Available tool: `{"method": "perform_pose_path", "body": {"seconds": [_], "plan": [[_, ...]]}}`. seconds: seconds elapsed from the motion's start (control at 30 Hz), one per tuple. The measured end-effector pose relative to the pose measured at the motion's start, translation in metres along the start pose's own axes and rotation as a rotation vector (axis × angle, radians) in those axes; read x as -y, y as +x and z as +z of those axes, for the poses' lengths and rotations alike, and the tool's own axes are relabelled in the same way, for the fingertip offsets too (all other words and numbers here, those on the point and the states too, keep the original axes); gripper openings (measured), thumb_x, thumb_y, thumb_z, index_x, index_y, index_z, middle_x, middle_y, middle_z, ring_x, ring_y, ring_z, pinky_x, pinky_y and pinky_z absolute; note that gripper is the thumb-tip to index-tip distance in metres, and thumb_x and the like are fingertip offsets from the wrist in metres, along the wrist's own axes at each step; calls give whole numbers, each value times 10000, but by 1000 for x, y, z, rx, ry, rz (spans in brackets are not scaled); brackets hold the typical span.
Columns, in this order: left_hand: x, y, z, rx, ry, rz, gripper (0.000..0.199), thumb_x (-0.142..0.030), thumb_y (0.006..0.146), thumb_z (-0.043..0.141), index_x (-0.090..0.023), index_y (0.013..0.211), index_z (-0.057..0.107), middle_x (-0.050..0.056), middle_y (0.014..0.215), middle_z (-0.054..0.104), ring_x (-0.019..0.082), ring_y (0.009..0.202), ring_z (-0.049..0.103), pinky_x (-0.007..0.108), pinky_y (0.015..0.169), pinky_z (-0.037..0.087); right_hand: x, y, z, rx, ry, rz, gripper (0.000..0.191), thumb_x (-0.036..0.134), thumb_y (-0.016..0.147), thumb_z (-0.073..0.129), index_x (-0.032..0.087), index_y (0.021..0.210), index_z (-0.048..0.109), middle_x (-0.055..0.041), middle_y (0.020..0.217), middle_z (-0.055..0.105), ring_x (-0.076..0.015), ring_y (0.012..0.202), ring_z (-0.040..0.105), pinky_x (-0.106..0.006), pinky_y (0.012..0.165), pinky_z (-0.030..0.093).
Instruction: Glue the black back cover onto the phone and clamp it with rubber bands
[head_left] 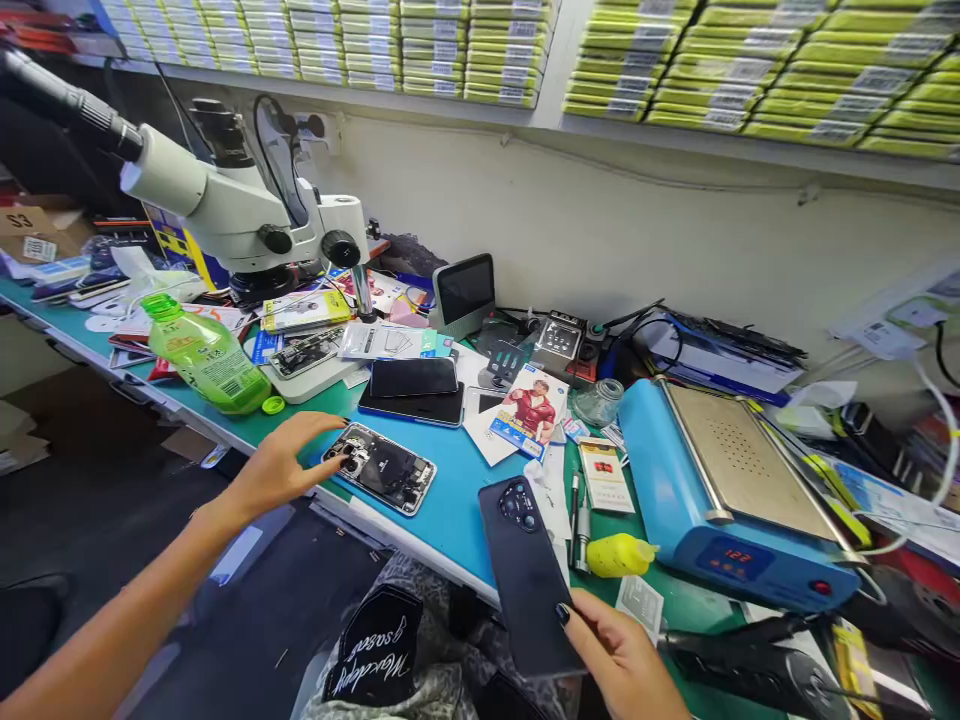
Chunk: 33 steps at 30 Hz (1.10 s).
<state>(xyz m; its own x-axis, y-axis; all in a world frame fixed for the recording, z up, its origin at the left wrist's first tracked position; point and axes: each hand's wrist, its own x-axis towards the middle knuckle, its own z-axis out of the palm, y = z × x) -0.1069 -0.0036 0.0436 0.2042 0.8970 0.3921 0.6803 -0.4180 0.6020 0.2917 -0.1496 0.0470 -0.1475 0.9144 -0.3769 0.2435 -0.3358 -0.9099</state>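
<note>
Black glossy back cover (529, 580) (flat, rectangular) gripped by right hand (622, 655); left hand (289, 460) spread, touching opened phone (381, 467).

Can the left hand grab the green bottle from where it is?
Probably yes: the left hand rests at the opened phone, and the green bottle lies close beside it with only open mat between.

The right hand (626, 655) is cut off by the bottom edge at five o'clock, its palm hidden behind the black back cover (529, 580). Labels on the yellow-green boxes (757, 70) at one o'clock are too blurred to read. The microscope (240, 205) arm runs off the ten o'clock edge.
</note>
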Motion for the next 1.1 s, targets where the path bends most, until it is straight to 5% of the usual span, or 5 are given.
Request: {"method": "perform_pose_path", "body": {"seconds": [0.2, 0.4, 0.5, 0.7, 1.1], "plan": [[12, 3, 19, 334, 143, 323, 404, -395, 834, 650, -282, 1222, 631, 68, 1329, 624, 293, 1282, 519, 475, 1108, 363, 16, 14, 6, -3, -81, 9, 440, 540, 869, 550, 206, 1074, 751, -80, 919, 726, -231, 842, 628, -339, 832, 522], [-13, 9, 50, 406, 247, 659, 297, -227, 930, 496, -217, 1201, 618, 72, 1273, 656, 268, 1209, 565, 453, 1040, 419, -15, 17, 25, -334, -5, 174, 535, 572, 758, 641, 184, 1118, 719, -30, 664, 651, -148, 506, 520, -226, 399, 410], [-16, 13, 54, 387, 226, 684, 268, -225, 921, 508, -206, 1156, 634, 75, 1236, 673, 272, 1155, 593, 446, 987, 448, -26, 16, 29, -503, -36, 141, 496, 538, 705, 695, 172, 1037, 739, -32, 650, 646, -167, 543, 579, -234, 423, 459], [-15, 12, 53, 365, 240, 697, 281, -229, 953, 440, -165, 1158, 621, 81, 1332, 613, 273, 1183, 562, 444, 980, 424, -10, 24, 35, -553, -201, 37, 323, 390, 786, 626, 188, 1014, 734, -108, 982, 743, -262, 921, 706, -343, 815, 579], [-10, 10, 72, 270, 156, 654, 213, -248, 928, 524, -195, 1080, 664, 46, 1065, 719, 258, 1023, 605, 426, 914, 415, 16, 46, 75, -660, -710, -118, 372, 313, 793, 657, 162, 1133, 657, -135, 1085, 663, -300, 1036, 611, -461, 922, 510]]}}
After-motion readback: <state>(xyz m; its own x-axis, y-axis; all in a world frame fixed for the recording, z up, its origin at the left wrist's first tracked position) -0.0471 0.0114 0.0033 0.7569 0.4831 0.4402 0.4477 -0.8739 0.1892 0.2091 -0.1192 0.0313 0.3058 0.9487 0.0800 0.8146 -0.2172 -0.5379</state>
